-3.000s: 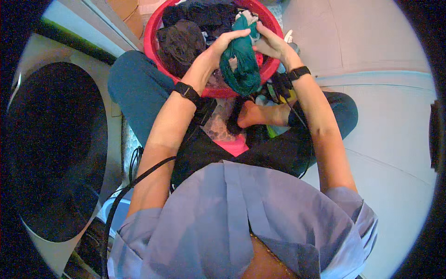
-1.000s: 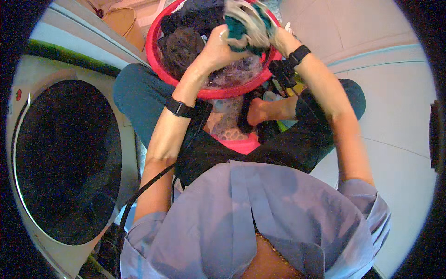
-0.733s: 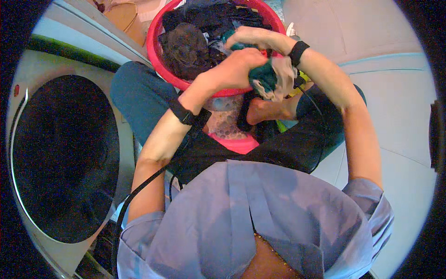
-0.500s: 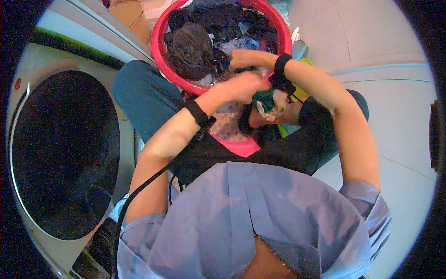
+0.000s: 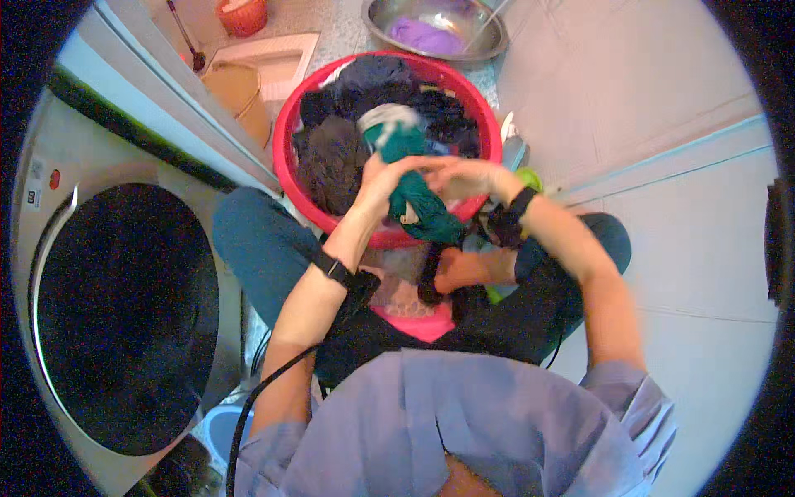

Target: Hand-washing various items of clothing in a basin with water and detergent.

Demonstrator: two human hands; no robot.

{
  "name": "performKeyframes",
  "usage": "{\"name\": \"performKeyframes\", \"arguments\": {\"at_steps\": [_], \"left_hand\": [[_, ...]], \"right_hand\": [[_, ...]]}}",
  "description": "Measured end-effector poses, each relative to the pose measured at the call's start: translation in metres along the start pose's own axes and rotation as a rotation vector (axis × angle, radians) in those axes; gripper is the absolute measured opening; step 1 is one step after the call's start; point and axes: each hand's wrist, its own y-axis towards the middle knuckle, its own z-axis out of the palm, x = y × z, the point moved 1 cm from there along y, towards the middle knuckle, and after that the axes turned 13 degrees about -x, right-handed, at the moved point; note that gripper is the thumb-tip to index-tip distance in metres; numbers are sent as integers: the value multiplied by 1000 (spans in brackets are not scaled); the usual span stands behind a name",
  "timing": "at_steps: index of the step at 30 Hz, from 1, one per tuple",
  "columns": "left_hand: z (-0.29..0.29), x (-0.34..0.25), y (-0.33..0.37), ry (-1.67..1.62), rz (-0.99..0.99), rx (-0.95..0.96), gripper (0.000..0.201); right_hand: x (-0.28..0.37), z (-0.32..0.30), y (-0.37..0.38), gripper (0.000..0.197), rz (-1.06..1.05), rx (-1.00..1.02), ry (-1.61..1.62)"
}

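Observation:
A dark green garment with pale patches [image 5: 424, 211] hangs in a twisted bunch over the near side of a red tub [image 5: 287, 176]. My left hand [image 5: 379, 178] is closed round its middle. My right hand [image 5: 474, 176] comes from the other side, its fingers curled on the cloth close to the left hand and partly blurred. The garment's whitish upper end [image 5: 391, 118] is smeared by motion above the tub. Inside the tub lies a heap of dark clothes [image 5: 333, 166], partly hidden by my hands and the garment.
A front-loading washing machine [image 5: 124, 315] stands at the left. Beyond the tub are a metal basin [image 5: 489, 43] holding something purple, a squat toilet [image 5: 290, 65] and a red basket [image 5: 242, 16]. A tan bucket [image 5: 240, 95] and blue basin [image 5: 222, 431] are nearby.
Both hands have lifted away from my lap and spread the bunched green garment out over the tub. The view has tilted up, showing the metal basin and red basket behind.

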Motion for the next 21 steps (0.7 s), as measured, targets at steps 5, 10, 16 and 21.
{"name": "performKeyframes", "arguments": {"at_steps": [5, 10, 16, 21], "left_hand": [[9, -12, 24, -316, -275, -274, 24], [-3, -27, 42, -344, -361, -365, 35], [-22, -20, 45, -311, -147, -569, 60], [-31, 5, 51, -444, -207, -388, 54]], "right_hand": [[4, 35, -3, 46, -225, -115, 124], [20, 48, -14, 35, -9, -379, 181], [164, -17, -17, 29, -474, -357, 157], [241, -103, -43, 40, -891, -645, 466]]}}
